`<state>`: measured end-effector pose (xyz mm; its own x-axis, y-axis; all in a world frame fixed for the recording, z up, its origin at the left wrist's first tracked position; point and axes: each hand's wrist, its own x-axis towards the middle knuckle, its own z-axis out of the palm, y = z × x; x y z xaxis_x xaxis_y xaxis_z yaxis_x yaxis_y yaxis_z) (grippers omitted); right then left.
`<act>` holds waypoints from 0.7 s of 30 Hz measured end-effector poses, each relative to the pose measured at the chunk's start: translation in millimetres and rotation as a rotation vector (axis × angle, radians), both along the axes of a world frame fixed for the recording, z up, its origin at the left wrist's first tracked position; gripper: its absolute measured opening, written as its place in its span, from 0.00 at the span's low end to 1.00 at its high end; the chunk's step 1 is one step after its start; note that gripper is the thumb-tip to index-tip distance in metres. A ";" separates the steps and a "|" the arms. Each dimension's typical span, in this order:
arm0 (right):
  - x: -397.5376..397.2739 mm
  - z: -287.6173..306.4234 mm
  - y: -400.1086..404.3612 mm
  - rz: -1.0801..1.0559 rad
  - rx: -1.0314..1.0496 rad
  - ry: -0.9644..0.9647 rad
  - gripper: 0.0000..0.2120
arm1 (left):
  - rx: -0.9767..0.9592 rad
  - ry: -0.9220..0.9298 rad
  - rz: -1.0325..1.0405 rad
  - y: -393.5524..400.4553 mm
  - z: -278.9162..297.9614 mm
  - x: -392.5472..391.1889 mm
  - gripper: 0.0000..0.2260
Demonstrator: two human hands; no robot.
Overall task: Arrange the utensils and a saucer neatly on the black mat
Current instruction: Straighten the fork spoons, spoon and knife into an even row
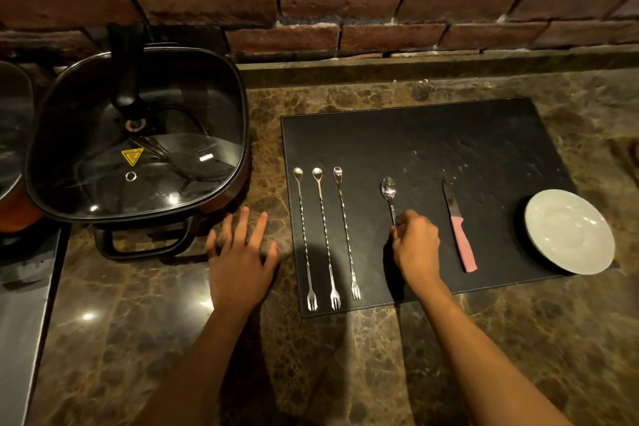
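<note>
A black mat [449, 142] lies on the marble counter. Three long twisted bar spoons with fork ends lie side by side at its left: one [304, 239], a second [325, 239] and a third [345, 232]. A short steel spoon [388, 188] lies mid-mat, bowl away from me, and my right hand [416, 244] is shut on its handle. Right of it lies a pink-handled knife [460, 228], blade pointing away. A white saucer [568, 232] sits at the mat's right edge, partly overhanging it. My left hand [240, 258] rests flat on the counter, left of the mat, fingers spread.
A square black electric pan with a glass lid [138, 135] stands on the counter at the left, its handle close to my left hand. A red brick wall [311, 0] runs along the back. A metal surface [20, 322] borders the counter at far left.
</note>
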<state>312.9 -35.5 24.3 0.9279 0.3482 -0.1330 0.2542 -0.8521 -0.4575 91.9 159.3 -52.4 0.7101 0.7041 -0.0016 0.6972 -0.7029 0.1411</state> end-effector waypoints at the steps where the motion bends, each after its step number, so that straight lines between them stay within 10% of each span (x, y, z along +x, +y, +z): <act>1: -0.4 -0.3 0.3 0.003 0.002 -0.001 0.05 | 0.004 -0.002 0.003 0.4 -0.9 -1.0 0.28; 15: 19.2 7.9 -42.9 -0.032 0.198 -0.015 0.04 | -0.119 0.039 0.056 -6.9 23.6 3.4 0.31; 21: 52.1 12.0 -106.0 -0.143 0.106 -0.046 0.06 | -0.163 -0.234 0.067 -74.3 62.0 34.2 0.30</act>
